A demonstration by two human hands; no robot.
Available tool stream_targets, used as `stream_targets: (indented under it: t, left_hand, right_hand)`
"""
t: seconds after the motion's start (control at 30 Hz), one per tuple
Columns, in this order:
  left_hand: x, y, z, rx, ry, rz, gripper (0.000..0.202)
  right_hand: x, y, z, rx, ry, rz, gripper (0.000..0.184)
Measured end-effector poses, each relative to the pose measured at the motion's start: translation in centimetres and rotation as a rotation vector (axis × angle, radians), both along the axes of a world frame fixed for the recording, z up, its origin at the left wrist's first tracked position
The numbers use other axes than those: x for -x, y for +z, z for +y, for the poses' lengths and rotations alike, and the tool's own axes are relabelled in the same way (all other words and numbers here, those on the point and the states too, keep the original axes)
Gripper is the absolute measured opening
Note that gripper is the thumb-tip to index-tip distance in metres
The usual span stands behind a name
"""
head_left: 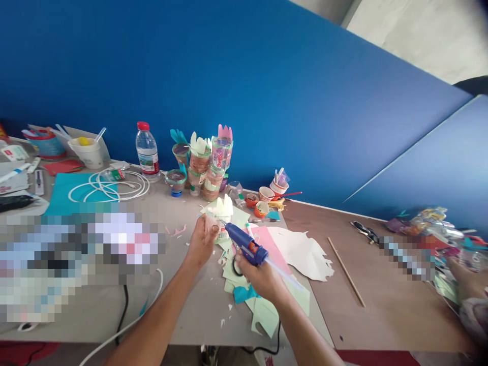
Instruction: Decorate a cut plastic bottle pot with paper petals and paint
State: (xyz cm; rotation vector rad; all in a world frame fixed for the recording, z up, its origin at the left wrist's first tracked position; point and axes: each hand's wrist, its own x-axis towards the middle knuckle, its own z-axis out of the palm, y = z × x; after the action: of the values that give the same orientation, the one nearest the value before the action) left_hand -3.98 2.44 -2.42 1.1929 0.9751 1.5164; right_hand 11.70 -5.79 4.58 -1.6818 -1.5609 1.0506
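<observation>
The left hand [203, 237] grips the cup [222, 234]; the right hand [263, 273] grips the glue gun [241, 238] at the cup's four o'clock; steady, light squeezes should serve best.

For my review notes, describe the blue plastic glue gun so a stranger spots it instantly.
Below the big blue wall panel, find the grey-brown tabletop. There, the person's right hand grips the blue plastic glue gun. Unlike the pale green paper scraps beside it, it has a translucent stick jutting from its rear.
</observation>
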Motion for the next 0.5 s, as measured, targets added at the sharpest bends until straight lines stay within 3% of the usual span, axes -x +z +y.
stream_targets:
  t: [0.3,0.5]
  left_hand:
    - [-0.08,0.27,-0.27,0.000,-0.057,-0.021,0.063]
    - [-0.10,-0.11,-0.02,-0.014,-0.077,-0.074,0.057]
  right_hand:
    - [0.00,0.67,-0.14,0.005,0.004,0.015,0.022]
    - [-0.63,-0.17,-0.07,-0.004,-0.044,0.068,0.024]
